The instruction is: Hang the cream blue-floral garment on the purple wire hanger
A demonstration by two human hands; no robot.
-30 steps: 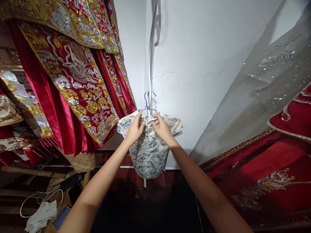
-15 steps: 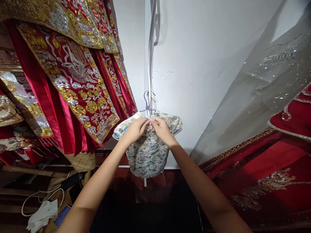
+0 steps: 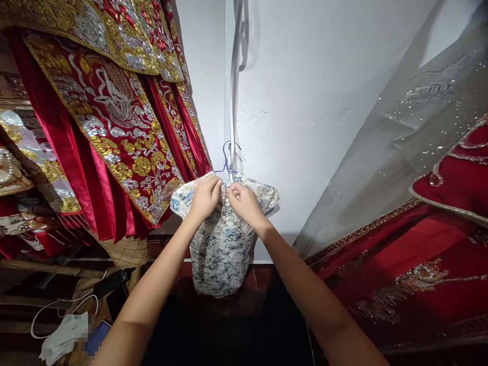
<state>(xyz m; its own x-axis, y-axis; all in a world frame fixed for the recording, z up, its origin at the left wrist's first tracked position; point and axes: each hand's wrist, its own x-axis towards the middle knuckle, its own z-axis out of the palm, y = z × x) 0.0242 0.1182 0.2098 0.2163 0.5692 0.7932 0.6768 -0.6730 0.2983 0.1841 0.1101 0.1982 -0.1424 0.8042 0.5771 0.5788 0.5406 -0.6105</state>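
Currently both of my hands are up at the neck of the small brocade garment (image 3: 221, 249), which hangs on a purple wire hanger (image 3: 225, 157) against the white wall (image 3: 324, 76), dead centre of the head view. Left hand (image 3: 205, 195): fingers curled tight, pinching the collar edge from 9 o'clock. Right hand (image 3: 244, 202): thumb and fingertips pinched narrow on the opposite collar edge from 3 o'clock; the two hands nearly touch. Judgement: the step in hand is closing or straightening the collar opening, and whether a fastener sits under the fingers I cannot tell. The next move, as I judge it, calls for a fine pinch and little pull, since the hanger hook looks thin and the garment swings free below. Surroundings: red robes with gold and silver embroidery (image 3: 114, 127) at 10 o'clock, touching the garment's left sleeve; grey sequinned fabric (image 3: 400, 142) at 2 o'clock; red embroidered cloth (image 3: 419, 264) at 4 o'clock; white cable (image 3: 57, 310) at 8 o'clock. Writing, labels, brands: none legible.
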